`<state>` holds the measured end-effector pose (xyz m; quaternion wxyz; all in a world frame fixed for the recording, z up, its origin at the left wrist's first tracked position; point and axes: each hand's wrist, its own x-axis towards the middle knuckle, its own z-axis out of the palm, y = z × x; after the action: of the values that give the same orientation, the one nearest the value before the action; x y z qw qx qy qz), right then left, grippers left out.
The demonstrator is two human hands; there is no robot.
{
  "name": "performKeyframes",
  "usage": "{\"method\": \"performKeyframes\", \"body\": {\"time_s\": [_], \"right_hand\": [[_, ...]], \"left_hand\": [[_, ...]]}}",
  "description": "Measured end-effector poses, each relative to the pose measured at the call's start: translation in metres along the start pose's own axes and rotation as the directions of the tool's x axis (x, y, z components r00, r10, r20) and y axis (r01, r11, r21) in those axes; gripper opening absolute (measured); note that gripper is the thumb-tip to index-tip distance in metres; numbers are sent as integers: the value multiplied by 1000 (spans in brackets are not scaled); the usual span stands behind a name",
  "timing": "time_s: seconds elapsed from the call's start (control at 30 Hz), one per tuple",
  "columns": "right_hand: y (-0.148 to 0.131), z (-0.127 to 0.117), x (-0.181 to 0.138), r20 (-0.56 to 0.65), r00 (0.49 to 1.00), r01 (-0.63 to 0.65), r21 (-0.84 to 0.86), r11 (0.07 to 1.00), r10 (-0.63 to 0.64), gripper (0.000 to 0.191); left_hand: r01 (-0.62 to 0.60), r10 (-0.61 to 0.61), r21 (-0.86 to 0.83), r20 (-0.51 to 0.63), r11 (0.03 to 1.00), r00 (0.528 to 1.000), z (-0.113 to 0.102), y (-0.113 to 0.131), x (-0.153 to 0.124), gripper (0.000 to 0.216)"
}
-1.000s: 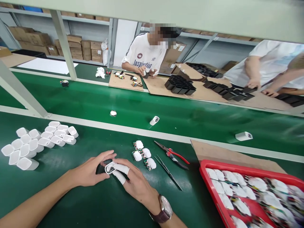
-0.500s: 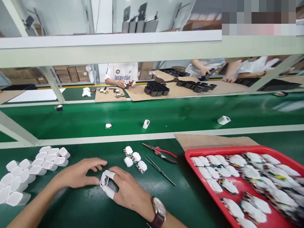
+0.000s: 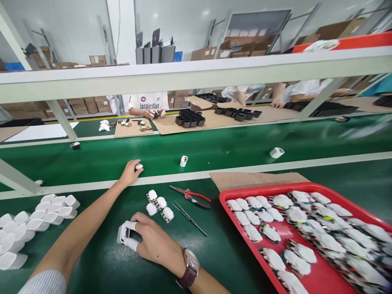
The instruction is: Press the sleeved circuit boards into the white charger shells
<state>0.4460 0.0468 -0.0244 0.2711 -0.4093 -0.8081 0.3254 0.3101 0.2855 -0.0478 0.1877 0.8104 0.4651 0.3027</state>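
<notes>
My left hand point(image 3: 130, 174) reaches over the pale rail onto the green belt. Its fingers are closed around a small circuit board with a white pad point(image 3: 139, 167). Nearer to me, my right hand point(image 3: 157, 243), with white finger cots on thumb and forefinger, grips a white plastic housing point(image 3: 119, 234) just above the bench. What sits inside the housing is partly hidden by the fingers. Several more padded circuit boards point(image 3: 161, 202) lie beyond my right hand. To their right are red-handled long-nose pliers point(image 3: 192, 196) and metal tweezers point(image 3: 190, 219).
White empty housings point(image 3: 36, 214) stand grouped at the left. A red tray point(image 3: 228, 212) full of padded boards fills the right, with cardboard point(image 3: 257, 179) behind it. Two white housings point(image 3: 183, 161) rest on the belt point(image 3: 220, 151). Co-workers sit beyond it under a shelf beam point(image 3: 183, 75).
My left hand has gone from beside the housing forward to the belt and closed on the circuit board there. My right hand still holds the housing, now turned differently. The view has shifted slightly.
</notes>
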Motion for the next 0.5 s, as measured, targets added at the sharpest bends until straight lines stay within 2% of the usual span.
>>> {"method": "performKeyframes", "body": {"time_s": [0.1,0.23,0.3,0.4,0.5], "right_hand": [[5,5,0,-7,1000,12,-47,999,-12,10],[11,13,-1,-6,1000,-6,-173,985,5,10],[12,17,-1,-9,1000,-19,-185,983,18,14],[11,21,1,-16,999,-44,-196,980,42,17],[6,16,4,-10,998,-69,-225,972,69,18]], "left_hand": [[-41,43,-33,53,999,998,-12,10,-43,51],[-68,76,-57,163,996,984,-48,17,-125,50],[-50,56,-51,133,997,990,-67,17,-159,43],[-88,90,-25,108,996,990,-84,21,-197,48],[-164,150,38,243,986,958,-85,28,-222,68]]}}
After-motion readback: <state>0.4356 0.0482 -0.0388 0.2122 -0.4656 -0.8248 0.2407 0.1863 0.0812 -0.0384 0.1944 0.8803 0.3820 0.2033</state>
